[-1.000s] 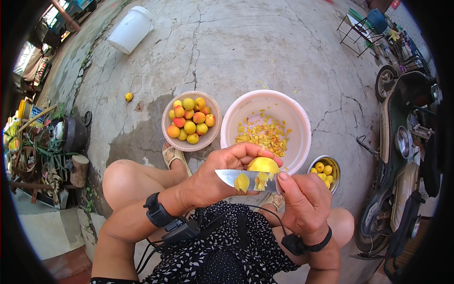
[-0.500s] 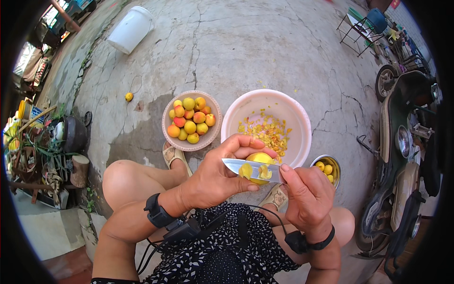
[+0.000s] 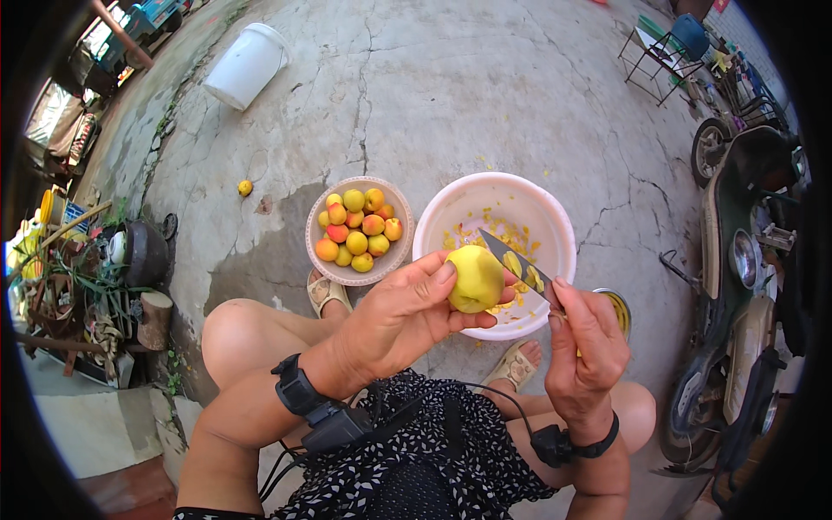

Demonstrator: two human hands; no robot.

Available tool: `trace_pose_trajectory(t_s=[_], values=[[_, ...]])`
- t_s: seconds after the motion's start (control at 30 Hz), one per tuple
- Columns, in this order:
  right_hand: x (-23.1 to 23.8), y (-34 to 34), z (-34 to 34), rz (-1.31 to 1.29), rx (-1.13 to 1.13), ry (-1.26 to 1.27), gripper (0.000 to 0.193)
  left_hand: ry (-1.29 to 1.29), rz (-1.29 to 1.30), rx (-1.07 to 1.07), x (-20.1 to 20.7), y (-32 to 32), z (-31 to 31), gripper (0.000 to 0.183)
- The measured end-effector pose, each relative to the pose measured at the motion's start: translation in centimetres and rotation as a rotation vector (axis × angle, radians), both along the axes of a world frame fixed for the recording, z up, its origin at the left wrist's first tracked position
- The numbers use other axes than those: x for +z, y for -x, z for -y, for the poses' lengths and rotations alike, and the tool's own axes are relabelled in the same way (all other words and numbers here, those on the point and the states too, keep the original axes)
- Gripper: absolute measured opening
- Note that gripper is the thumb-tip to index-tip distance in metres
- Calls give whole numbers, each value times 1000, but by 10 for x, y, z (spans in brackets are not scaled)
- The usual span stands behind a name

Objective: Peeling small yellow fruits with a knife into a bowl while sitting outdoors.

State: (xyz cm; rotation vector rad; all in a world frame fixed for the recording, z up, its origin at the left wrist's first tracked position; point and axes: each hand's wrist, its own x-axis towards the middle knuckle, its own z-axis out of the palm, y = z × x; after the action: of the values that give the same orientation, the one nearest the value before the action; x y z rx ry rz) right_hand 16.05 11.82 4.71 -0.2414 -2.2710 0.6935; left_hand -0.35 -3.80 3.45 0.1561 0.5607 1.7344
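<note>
My left hand (image 3: 403, 299) holds a yellow peach (image 3: 473, 277) between thumb and fingers, over the near left rim of a pale pink basin (image 3: 424, 227). The side of the peach facing me looks mostly bare of skin. My right hand (image 3: 591, 347) grips a knife (image 3: 496, 245) by its handle, which is mostly hidden in the fingers. Its blade points up and left, just right of the peach, with bits of yellow peel (image 3: 511, 263) stuck on its face. More peel scraps lie in the basin.
A round basket (image 3: 315, 229) of red-and-yellow peaches stands left of the basin. A metal bowl (image 3: 626, 314) is partly behind my right hand. One loose fruit (image 3: 244, 187) and a white bucket (image 3: 249, 66) are farther left. A scooter (image 3: 737, 251) stands at right.
The knife has come off the peach and swung to its right, blade tip now pointing up and away. The peach is turned, showing a smooth yellow side. The whole view has shifted slightly.
</note>
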Motion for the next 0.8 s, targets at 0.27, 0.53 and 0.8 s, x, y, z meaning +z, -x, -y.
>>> trace_pose_trajectory(t_s=[0.27, 0.53, 0.8], values=[[-2, 4, 9, -47, 95, -125, 41, 33, -40, 114, -10, -4, -2, 62], [-7, 9, 11, -27, 134, -262, 49, 76, 52, 80, -20, -4, 0, 56], [-11, 9, 12, -17, 138, -290, 48, -12, 79, 50, -14, -7, 2, 38]])
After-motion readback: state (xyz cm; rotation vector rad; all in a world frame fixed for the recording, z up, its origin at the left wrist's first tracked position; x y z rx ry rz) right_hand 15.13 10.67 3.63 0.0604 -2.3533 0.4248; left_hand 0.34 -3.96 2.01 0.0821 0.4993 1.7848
